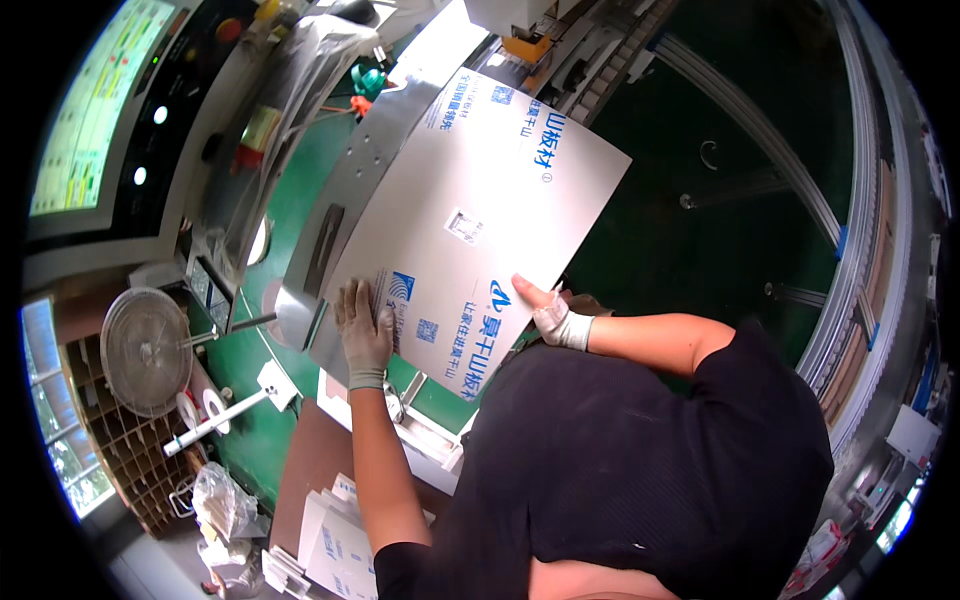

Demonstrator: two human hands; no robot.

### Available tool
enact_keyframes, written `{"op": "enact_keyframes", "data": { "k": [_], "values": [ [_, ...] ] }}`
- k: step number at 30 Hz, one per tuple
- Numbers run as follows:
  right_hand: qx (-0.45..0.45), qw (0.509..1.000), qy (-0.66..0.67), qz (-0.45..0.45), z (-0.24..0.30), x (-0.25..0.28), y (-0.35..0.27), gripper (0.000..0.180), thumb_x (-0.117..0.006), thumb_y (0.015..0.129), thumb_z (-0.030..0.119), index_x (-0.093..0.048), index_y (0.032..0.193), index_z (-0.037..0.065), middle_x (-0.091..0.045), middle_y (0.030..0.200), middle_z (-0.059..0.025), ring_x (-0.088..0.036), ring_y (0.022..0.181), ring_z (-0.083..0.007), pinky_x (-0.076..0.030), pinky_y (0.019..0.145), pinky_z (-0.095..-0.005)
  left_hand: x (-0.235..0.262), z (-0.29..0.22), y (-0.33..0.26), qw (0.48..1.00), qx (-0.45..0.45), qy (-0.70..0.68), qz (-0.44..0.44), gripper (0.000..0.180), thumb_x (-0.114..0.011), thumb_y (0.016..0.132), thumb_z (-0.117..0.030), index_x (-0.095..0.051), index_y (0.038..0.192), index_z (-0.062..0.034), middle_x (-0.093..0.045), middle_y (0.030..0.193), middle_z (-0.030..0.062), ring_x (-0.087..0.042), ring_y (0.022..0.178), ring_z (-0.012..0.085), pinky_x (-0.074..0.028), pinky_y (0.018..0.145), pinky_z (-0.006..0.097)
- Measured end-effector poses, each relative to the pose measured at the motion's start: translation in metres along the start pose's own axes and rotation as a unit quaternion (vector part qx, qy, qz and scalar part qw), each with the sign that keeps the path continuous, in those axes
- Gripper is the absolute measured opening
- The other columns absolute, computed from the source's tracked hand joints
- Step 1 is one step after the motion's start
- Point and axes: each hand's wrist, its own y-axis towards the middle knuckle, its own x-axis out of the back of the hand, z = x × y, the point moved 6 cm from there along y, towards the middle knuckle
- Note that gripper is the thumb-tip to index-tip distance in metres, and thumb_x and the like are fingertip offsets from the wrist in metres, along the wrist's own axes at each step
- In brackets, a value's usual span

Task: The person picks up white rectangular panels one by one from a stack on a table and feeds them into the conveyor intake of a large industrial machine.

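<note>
Sheet: a large grey-white metal sheet with a film face printed in blue, lying flat over the green machine table; its long axis runs from the near edge by the person's body away to the far right.
Left hand: the gloved left hand is pressed palm-down, fingers spread, on the sheet's near left corner; flat on it, not clenched.
Right hand: the gloved right hand pinches the sheet's near edge, thumb on top, the fingers hidden beneath.
Relation: both hands sit on the same near edge, left hand at the corner, right hand further right along it; nearly all of the sheet lies beyond them, far from the body.
Under the sheet: a shiny bare metal plate shows along its left side.
Surroundings: a control panel with a lit screen far left; a round wire-guard fan near left; a stack of similar printed sheets near, below the left forearm.
</note>
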Motion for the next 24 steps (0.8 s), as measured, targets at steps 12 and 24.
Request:
{"op": "enact_keyframes", "data": {
  "k": [12, 24],
  "values": [
    [0.149, 0.957, 0.22, -0.113, 0.137, 0.081, 0.041, 0.055, -0.066, 0.096, 0.041, -0.062, 0.127, -0.005, -0.071, 0.117, -0.0189, -0.069, 0.106, -0.0336, -0.055, 0.099, -0.0453, -0.048, -0.081, 0.139, 0.998, -0.049, 0.008, -0.033, 0.064, -0.053, 0.095, -0.034, -0.044, 0.152, -0.0055, -0.036, 0.162, 0.0191, -0.026, 0.152, 0.0401, -0.016, 0.126, 0.052],
    [0.239, 0.946, 0.198, -0.096, 0.255, 0.136, 0.062, 0.062, -0.055, 0.097, 0.056, -0.059, 0.136, 0.008, -0.067, 0.129, -0.0119, -0.064, 0.114, -0.0307, -0.053, 0.097, -0.0443, -0.064, -0.112, 0.204, 0.996, -0.034, 0.008, -0.08, 0.063, -0.052, 0.1, -0.041, -0.042, 0.153, -0.0079, -0.041, 0.16, 0.0131, -0.033, 0.15, 0.0327, -0.02, 0.124, 0.048]
  ]
}}
